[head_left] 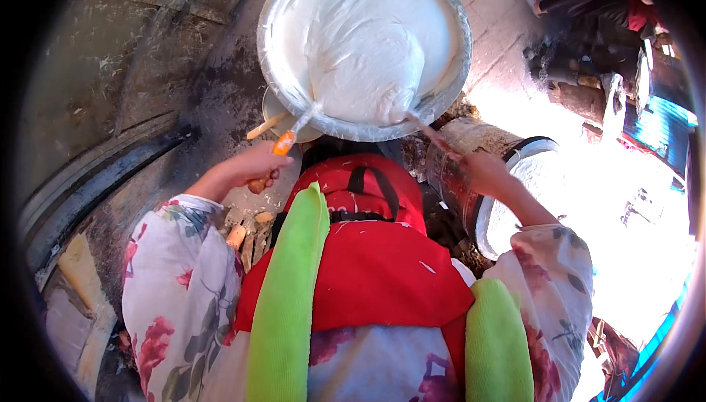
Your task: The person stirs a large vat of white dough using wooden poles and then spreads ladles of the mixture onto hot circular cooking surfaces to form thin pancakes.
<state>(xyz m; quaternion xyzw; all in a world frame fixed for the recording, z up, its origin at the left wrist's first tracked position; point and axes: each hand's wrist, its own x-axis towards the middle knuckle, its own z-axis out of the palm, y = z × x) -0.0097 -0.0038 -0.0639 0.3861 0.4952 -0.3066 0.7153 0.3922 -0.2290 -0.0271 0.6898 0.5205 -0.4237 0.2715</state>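
A large round metal basin holds a thick, sticky white dough-like mass with swirled folds. My left hand is closed around an orange-handled tool; its narrow, white-smeared end rests at the basin's near left rim, and its exact kind is unclear. My right hand grips a reddish-brown wooden stick, whose far end dips into the white mass at the near right. Where it enters, the mass is pulled into a small peak.
A drum lies beside the basin on the right, its pale end towards bright sunlight. Under the basin's left edge, a smaller bowl shows with a wooden piece. A person's dark-clothed leg is at the upper right.
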